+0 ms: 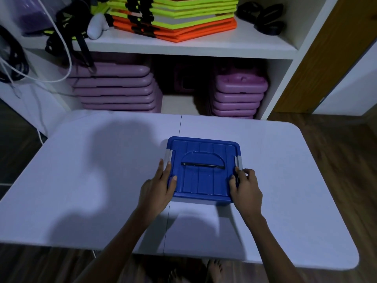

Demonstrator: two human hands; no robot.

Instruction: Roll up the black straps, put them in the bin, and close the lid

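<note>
A blue lid [204,180] with a recessed handle lies flat on top of the bin in the middle of the white table [102,180]. The bin body is hidden under the lid. My left hand [159,186] grips the lid's left edge, fingers beside the grey left latch [169,155]. On the lid's right edge my right hand [245,185] holds on just below the grey right latch [239,161]. No black straps lie on the table; whatever is in the bin is hidden.
A white shelf unit [183,48] stands behind the table with stacked yellow and orange frames [175,19], rolled black straps [263,17] at the top right, hanging black straps [81,43] at the left, and purple steps [118,88] below. White cords [65,58] hang at the left.
</note>
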